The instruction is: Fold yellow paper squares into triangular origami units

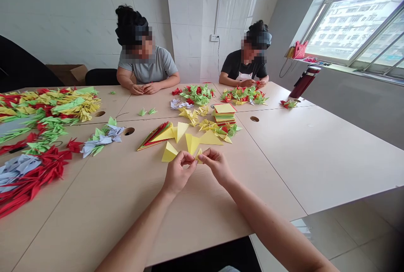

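Between my two hands is a small folded piece of yellow paper (198, 156). My right hand (218, 166) pinches it between thumb and forefinger. Right beside it, my left hand (178, 172) has its thumb and fingers closed at the paper's left edge. Just beyond my fingers lie several partly folded yellow papers (169, 153), one of them directly behind the left fingertips. A fanned pile of folded triangles (155, 135) in red, green and yellow rests to the left of these. Behind them stands a stack of square coloured paper (224, 112).
Folded paper cranes in several colours form heaps at the left (34, 179) and across the table's middle (197, 94). Two people sit opposite, hands on small papers. Round cable holes (254, 119) pierce the tabletop (284, 150). A dark red flask (304, 82) stands far right.
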Available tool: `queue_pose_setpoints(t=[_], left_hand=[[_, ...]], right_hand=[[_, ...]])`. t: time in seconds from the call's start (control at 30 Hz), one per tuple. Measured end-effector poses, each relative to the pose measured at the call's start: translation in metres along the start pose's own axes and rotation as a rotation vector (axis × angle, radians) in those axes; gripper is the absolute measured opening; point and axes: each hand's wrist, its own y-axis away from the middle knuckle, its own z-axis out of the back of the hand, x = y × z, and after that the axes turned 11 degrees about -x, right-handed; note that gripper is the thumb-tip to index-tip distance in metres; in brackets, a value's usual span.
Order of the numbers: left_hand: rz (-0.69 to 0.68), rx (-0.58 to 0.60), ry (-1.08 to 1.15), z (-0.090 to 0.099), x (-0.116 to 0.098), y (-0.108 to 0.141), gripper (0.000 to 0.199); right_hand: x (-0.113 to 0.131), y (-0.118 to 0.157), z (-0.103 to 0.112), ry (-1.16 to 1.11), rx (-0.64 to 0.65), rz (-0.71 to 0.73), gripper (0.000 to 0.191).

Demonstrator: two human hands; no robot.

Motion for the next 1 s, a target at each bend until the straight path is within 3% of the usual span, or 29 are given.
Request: queue_pose_setpoints(t=[0.43, 0.6, 0.87, 1.0], left_hand=[[0.198, 0.043, 0.202, -0.0040, 0.0055, 0.0010, 0.025], [0.306, 0.162, 0.254, -0.0090, 0.0077, 0.0052, 0.024], [0.342, 0.177, 0.260, -0.0072, 0.0058, 0.0037, 0.031], [0.367, 0.217, 0.229, -0.0060, 0.0064, 0.0032, 0.030]], right_hand=[[-0.0044, 0.0013, -0.0033, -0.013, 0.002, 0.066, 0.030], [-0.0014, 0.0065, -0.0062, 0.031, -0.047, 0.139, 0.028], [-0.0011, 0.0055, -0.0057, -0.070, 0.027, 0.025, 0.037], [0.0012, 0.0056, -0.0063, -0.053, 0.112, -0.068, 0.026]])
